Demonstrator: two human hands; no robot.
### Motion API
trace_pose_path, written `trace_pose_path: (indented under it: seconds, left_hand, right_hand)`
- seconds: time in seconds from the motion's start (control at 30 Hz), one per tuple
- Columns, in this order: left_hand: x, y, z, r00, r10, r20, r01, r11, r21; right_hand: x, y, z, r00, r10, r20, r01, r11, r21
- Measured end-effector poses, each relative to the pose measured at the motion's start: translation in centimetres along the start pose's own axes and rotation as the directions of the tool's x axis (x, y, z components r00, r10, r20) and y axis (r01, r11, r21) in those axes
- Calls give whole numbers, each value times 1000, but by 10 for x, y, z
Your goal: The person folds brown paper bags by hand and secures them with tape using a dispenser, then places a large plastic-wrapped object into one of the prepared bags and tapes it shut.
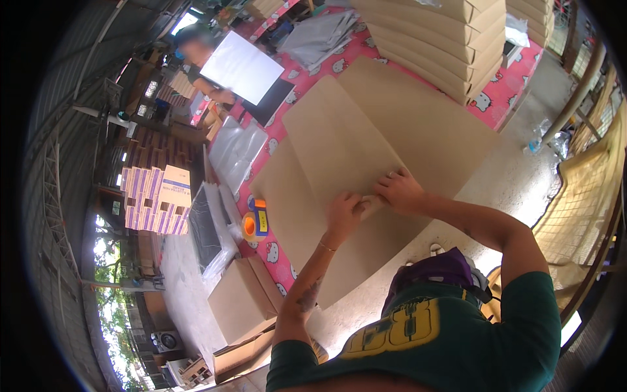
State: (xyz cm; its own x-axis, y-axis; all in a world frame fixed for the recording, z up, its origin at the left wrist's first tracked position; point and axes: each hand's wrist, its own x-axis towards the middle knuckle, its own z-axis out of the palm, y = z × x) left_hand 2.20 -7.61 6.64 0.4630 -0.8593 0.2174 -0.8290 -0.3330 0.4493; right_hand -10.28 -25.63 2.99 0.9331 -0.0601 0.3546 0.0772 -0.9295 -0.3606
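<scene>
A large brown kraft paper sheet (431, 124) lies across the table in front of me and reaches past its near edge. Part of it is folded over into a long flat panel (333, 130). My left hand (345, 214) has its fingers curled and pinches the near end of this fold. Close beside it, my right hand (398, 191) grips the same end, fingers bent over the paper. A small rolled or creased bit of the paper shows between the two hands. Left of the sheet stands a blue tape dispenser (256, 222) with orange tape.
Tall stacks of brown wrapped packages (444, 46) stand at the far right of the pink patterned table (486, 111). Clear plastic sleeves (238, 150) lie along the left. A person (196, 55) across holds a white board (241, 67). A cardboard box (241, 300) sits at lower left.
</scene>
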Motion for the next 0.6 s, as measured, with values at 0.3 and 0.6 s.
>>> trace_pose_path:
  seconds: [0.3,0.6]
  left_hand:
    - [-4,4,5,956,-274,100,275,961,9]
    - [-3,0,-15,931,-302,206,342,920,-195]
  right_hand:
    - [-23,-48,16,695,691,-197,-629,718,300]
    - [-27,-42,65,560,741,-371,-555,667,496]
